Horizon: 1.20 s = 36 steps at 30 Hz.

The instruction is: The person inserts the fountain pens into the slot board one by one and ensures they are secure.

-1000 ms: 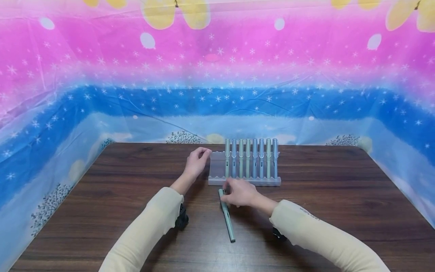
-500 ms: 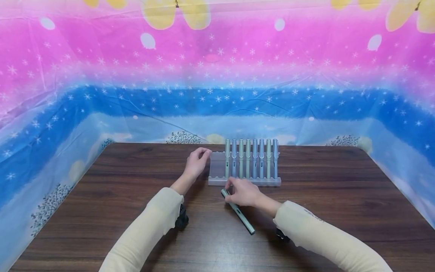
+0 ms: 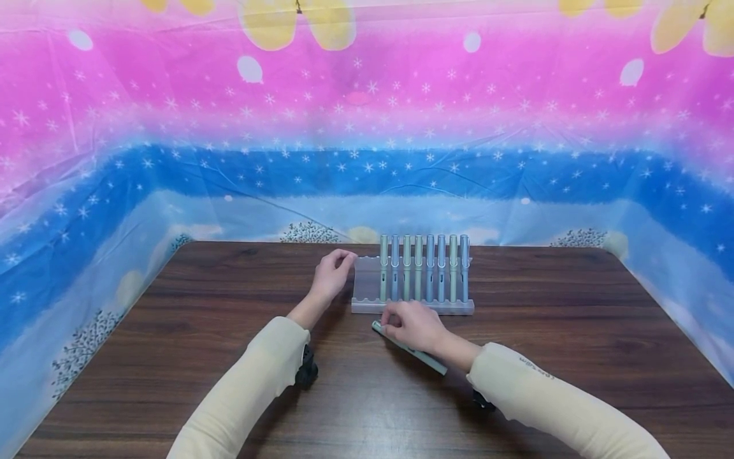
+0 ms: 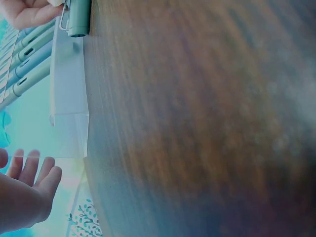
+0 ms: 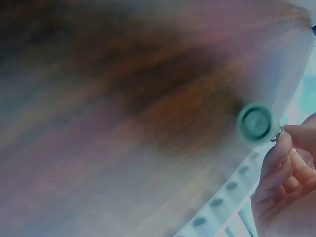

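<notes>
A clear plastic pen rack stands toward the back of the table, with several green and blue capped pens upright in it. My left hand holds the rack's upper left edge; in the left wrist view its fingertips overlap that edge. In front of the rack, my right hand pinches a green pen near its cap end. The right wrist view shows thumb and forefinger on the metal clip beside the pen's round end. The hand covers part of the barrel in the head view.
The wooden table has rounded far corners. Behind it and at both sides hangs a pink and blue printed cloth. Bare slots show at the rack's left end, near the left hand.
The green pen's lower end has swung right and up toward my right wrist, so the pen lies more slanted. My right hand has shifted slightly right; the left hand and rack stay put.
</notes>
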Each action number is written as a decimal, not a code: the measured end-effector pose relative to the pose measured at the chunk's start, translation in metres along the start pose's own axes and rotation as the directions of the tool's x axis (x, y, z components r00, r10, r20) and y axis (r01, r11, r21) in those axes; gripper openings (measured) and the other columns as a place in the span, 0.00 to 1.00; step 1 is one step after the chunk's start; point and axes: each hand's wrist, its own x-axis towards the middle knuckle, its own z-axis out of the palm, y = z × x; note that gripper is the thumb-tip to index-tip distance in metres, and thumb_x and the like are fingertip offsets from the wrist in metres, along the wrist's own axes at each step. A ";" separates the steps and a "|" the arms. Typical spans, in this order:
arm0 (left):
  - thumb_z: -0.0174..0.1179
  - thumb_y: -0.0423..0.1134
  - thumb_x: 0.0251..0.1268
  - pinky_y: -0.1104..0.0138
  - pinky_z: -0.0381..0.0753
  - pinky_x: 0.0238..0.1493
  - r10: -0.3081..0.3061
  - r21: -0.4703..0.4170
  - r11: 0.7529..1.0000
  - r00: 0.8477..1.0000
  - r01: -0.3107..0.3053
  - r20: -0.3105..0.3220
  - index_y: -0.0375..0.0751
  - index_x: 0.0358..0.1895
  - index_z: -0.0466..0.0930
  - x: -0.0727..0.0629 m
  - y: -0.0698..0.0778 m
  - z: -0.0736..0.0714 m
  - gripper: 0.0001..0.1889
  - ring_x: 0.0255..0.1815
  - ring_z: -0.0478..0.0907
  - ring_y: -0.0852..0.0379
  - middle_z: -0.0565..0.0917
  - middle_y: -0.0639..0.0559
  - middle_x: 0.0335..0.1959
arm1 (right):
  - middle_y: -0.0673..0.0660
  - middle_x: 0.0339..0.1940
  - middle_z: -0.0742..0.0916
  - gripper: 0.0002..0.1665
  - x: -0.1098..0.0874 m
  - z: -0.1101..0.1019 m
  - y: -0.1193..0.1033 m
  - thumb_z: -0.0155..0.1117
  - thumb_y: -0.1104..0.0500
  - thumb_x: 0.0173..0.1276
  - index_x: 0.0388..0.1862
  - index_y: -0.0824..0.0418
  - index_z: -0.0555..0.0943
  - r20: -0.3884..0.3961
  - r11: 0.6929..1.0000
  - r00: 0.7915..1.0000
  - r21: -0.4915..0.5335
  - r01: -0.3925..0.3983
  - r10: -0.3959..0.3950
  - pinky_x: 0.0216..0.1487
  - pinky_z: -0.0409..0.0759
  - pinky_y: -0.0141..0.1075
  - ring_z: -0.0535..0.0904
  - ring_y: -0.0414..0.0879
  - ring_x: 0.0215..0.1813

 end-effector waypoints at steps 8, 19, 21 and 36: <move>0.50 0.41 0.65 0.60 0.68 0.47 0.007 0.003 1.000 1.000 -0.007 -0.007 0.34 0.42 0.76 0.001 -0.001 0.000 0.13 0.43 0.72 0.50 0.78 0.41 0.41 | 0.45 0.14 0.74 0.07 0.000 -0.001 0.003 0.66 0.63 0.51 0.26 0.59 0.75 0.018 0.995 1.000 0.102 0.012 -0.014 0.20 0.67 0.30 0.68 0.37 0.17; 0.49 0.41 0.65 0.59 0.68 0.47 0.005 0.003 1.000 1.000 -0.005 -0.003 0.33 0.42 0.76 0.001 0.000 0.001 0.13 0.43 0.72 0.49 0.78 0.43 0.40 | 0.48 0.15 0.75 0.20 -0.002 -0.004 0.008 0.67 0.58 0.52 0.41 0.63 0.71 0.082 0.989 0.995 0.135 -0.059 0.049 0.17 0.67 0.31 0.68 0.39 0.16; 0.49 0.41 0.65 0.59 0.68 0.47 0.004 0.002 1.000 1.000 -0.004 -0.001 0.33 0.42 0.76 0.001 0.000 0.001 0.13 0.43 0.72 0.49 0.78 0.42 0.41 | 0.48 0.15 0.75 0.21 -0.002 -0.004 0.008 0.67 0.57 0.52 0.42 0.64 0.72 0.088 0.991 0.995 0.121 -0.065 0.054 0.16 0.67 0.31 0.68 0.39 0.16; 0.50 0.41 0.65 0.60 0.68 0.48 -0.007 0.008 1.000 1.000 0.007 0.001 0.34 0.42 0.76 0.002 0.000 0.001 0.14 0.44 0.72 0.50 0.78 0.43 0.41 | 0.47 0.17 0.75 0.17 -0.005 -0.007 0.006 0.62 0.60 0.53 0.43 0.64 0.75 0.125 0.998 0.992 0.052 -0.034 0.027 0.19 0.67 0.32 0.68 0.38 0.18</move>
